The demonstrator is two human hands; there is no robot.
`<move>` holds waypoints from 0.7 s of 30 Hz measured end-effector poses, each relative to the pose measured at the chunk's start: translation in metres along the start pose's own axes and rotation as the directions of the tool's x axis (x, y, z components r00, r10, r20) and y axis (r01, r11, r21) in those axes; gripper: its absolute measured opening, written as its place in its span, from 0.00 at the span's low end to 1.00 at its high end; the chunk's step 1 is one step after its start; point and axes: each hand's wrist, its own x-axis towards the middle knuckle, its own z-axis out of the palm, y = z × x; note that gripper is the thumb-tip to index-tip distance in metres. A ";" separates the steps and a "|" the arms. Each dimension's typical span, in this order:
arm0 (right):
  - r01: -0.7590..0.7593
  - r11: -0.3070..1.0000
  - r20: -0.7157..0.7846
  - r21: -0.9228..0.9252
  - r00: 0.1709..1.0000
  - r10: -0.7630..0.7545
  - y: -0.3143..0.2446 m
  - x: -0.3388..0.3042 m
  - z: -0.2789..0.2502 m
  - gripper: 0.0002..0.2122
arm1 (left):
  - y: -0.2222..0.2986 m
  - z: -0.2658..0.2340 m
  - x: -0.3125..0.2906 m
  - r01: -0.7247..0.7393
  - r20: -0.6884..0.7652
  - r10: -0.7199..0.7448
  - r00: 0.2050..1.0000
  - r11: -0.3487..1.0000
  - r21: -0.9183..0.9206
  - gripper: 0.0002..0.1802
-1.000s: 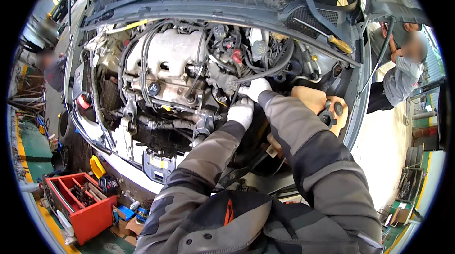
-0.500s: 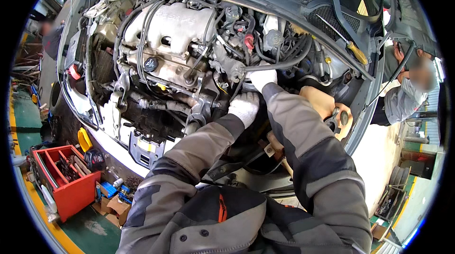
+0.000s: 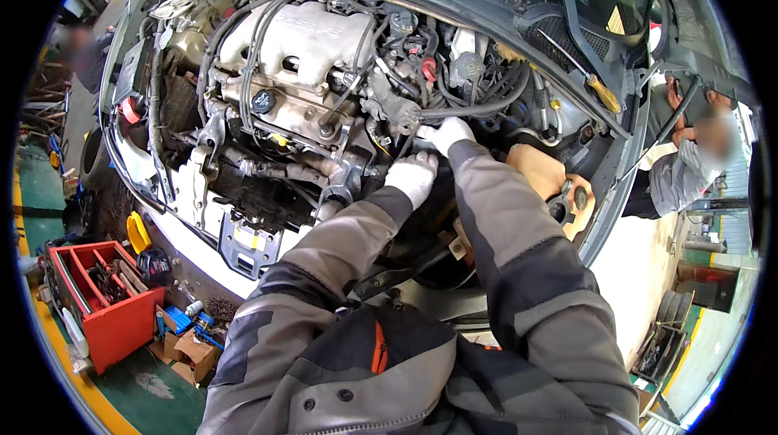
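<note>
Both my hands wear white gloves and reach down into a car's engine bay, close together beside the engine (image 3: 312, 42). My left hand (image 3: 412, 177) has its fingers curled under the hoses; whatever it grips is hidden. Just above and to the right, my right hand (image 3: 447, 136) is closed near a dark part below a thick black hose (image 3: 478, 110). What sits inside its fingers cannot be made out. Left of the hands are a black round cap (image 3: 263, 101) and a bracket on the engine's side.
A tan plastic reservoir (image 3: 537, 169) stands right of my right forearm. A screwdriver with a yellow handle (image 3: 603, 93) lies along the fender edge. A red toolbox (image 3: 121, 323) is on the floor at left. Another person (image 3: 679, 171) stands beyond the right fender, one more at far left.
My right hand has turned and come slightly lower, with its fingers reaching further left. My left hand has shifted a little, its fingers more curled. The view has moved slightly.
</note>
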 end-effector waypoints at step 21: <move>0.011 0.999 -0.290 0.040 0.957 0.001 0.029 0.039 0.038 0.19 | 0.008 -0.006 0.002 -0.028 0.009 0.030 1.000 0.992 -0.121 0.14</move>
